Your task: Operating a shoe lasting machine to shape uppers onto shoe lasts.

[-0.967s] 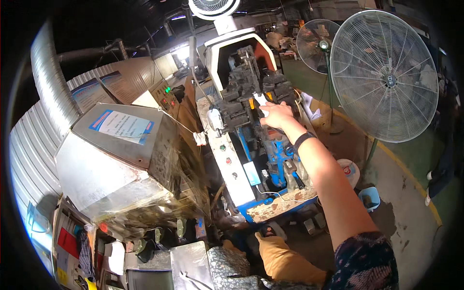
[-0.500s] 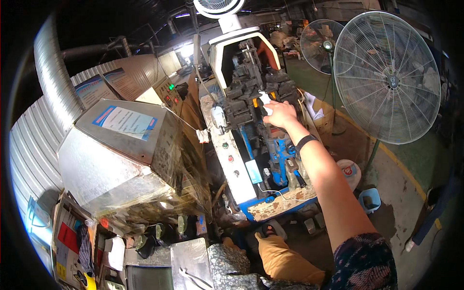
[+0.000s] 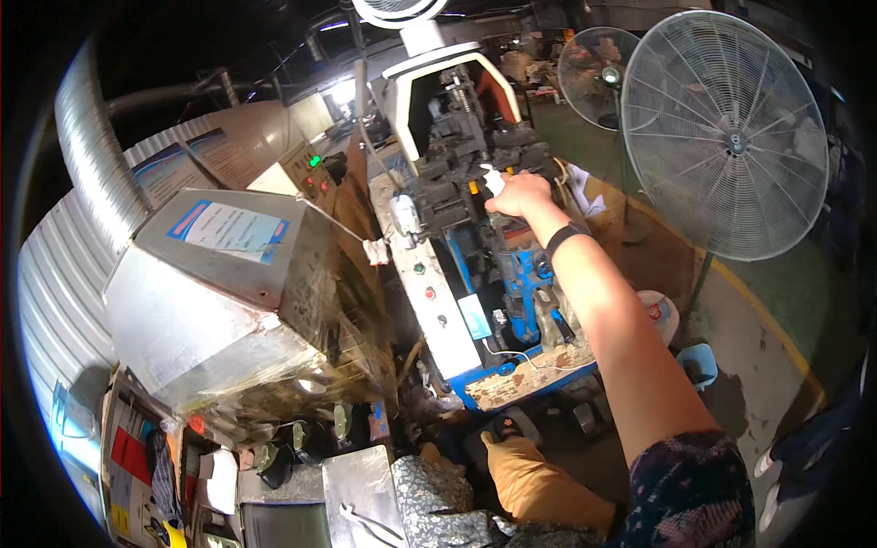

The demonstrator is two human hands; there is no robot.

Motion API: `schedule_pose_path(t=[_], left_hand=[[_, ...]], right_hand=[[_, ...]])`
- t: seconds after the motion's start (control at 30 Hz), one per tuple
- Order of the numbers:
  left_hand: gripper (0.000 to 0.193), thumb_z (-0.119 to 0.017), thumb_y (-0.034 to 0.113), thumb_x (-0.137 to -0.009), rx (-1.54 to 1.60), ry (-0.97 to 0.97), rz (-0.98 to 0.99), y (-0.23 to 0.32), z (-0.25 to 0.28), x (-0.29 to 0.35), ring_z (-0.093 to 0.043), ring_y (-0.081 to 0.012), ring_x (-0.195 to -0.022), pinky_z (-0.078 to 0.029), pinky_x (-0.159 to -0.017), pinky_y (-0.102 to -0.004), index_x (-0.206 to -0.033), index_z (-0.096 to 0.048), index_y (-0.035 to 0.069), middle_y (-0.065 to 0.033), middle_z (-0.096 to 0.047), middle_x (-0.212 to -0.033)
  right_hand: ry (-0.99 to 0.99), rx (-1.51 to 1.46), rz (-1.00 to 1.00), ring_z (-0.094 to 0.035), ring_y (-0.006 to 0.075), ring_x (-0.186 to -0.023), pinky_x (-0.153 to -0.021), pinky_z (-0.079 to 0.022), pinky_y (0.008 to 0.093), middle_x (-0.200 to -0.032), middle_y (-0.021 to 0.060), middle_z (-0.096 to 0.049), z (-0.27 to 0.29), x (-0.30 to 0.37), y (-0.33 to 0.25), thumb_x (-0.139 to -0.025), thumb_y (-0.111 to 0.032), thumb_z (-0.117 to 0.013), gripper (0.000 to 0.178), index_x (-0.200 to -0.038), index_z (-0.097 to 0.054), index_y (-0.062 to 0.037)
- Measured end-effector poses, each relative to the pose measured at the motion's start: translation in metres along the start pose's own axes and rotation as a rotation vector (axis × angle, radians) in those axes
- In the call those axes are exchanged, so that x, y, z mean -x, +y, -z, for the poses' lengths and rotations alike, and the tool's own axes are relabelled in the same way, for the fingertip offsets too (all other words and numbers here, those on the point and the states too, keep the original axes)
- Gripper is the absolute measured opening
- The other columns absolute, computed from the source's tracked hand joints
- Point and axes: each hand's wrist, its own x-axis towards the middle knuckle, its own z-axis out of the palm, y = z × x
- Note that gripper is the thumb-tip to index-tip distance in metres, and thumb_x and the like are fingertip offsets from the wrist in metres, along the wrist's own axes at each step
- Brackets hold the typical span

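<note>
My right arm, with a dark band at the wrist, reaches forward over a blue and white machine (image 3: 442,352). My right hand (image 3: 523,195) is closed on a small white object (image 3: 494,180), beside the machine's dark, grimy head (image 3: 448,201). The object's lower part is hidden by my fingers, and its kind cannot be made out. Next to it are small yellow-orange parts (image 3: 474,187) of the machine. My left hand is not in view.
Left of the machine stands a metal hood (image 3: 192,292) partly wrapped in plastic film. Large fans (image 3: 731,142) stand at right, near a light-blue bucket (image 3: 697,365). Pliers (image 3: 370,525) lie on a metal plate below, near several dark shoes (image 3: 349,425). Another person's legs (image 3: 808,457) show at the right edge.
The view has shifted slightly. My right hand stays at the machine's head, still closed on the white object, which now shows less. Another person's legs and shoes have come into view at right.
</note>
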Motion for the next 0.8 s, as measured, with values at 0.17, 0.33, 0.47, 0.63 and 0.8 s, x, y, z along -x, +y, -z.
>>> schedule_pose_path(t=[0.17,0.33,0.47,0.63,0.8], left_hand=[[0.029,-0.062,0.014,-0.083,-0.021,-0.042,-0.055,-0.006,0.006,-0.009,-0.060,-0.0389,-0.105,-0.045,-0.095,-0.0478,-0.109,-0.067,0.002,-0.0208,-0.065,-0.112],[0.030,-0.063,0.015,-0.083,-0.045,-0.028,-0.072,-0.007,0.007,-0.009,-0.060,-0.0389,-0.105,-0.045,-0.096,-0.0477,-0.109,-0.067,0.002,-0.0209,-0.065,-0.112],[0.030,-0.063,0.015,-0.083,-0.068,0.039,-0.036,-0.002,0.003,0.005,-0.060,-0.0389,-0.105,-0.045,-0.096,-0.0477,-0.109,-0.067,0.002,-0.0210,-0.065,-0.112],[0.030,-0.063,0.015,-0.083,-0.089,0.083,-0.040,-0.001,0.003,0.006,-0.060,-0.0388,-0.105,-0.045,-0.096,-0.0476,-0.109,-0.067,0.002,-0.0211,-0.065,-0.112],[0.030,-0.064,0.016,-0.083,-0.103,0.103,-0.083,0.000,0.003,-0.005,-0.060,-0.0388,-0.106,-0.045,-0.096,-0.0476,-0.109,-0.067,0.002,-0.0212,-0.066,-0.112]], right_hand=[[0.018,-0.005,-0.030,-0.055,0.0363,-0.124,-0.100,-0.047,0.0408,-0.148,0.0276,-0.038,-0.003,0.000,-0.016,-0.068,-0.057,-0.067,0.088,-0.145,-0.044,-0.0202],[0.016,0.022,-0.082,-0.055,0.0340,-0.126,-0.097,-0.048,0.0408,-0.149,0.0232,-0.040,0.000,0.002,-0.025,-0.069,-0.057,-0.069,0.091,-0.147,-0.042,-0.0184],[0.005,-0.032,-0.009,-0.059,0.0250,-0.119,-0.099,-0.047,0.0358,-0.129,0.0109,-0.063,0.010,0.010,-0.015,-0.070,-0.054,-0.069,0.069,-0.125,-0.064,-0.0120],[-0.022,0.006,-0.009,-0.055,0.0250,-0.124,-0.101,-0.046,0.0361,-0.133,0.0125,-0.060,0.004,0.003,-0.020,-0.071,-0.057,-0.068,0.079,-0.133,-0.057,-0.0102],[0.007,-0.026,-0.004,-0.058,0.0258,-0.120,-0.098,-0.048,0.0364,-0.129,0.0129,-0.062,0.008,0.010,-0.017,-0.069,-0.058,-0.069,0.075,-0.127,-0.063,-0.0108]])
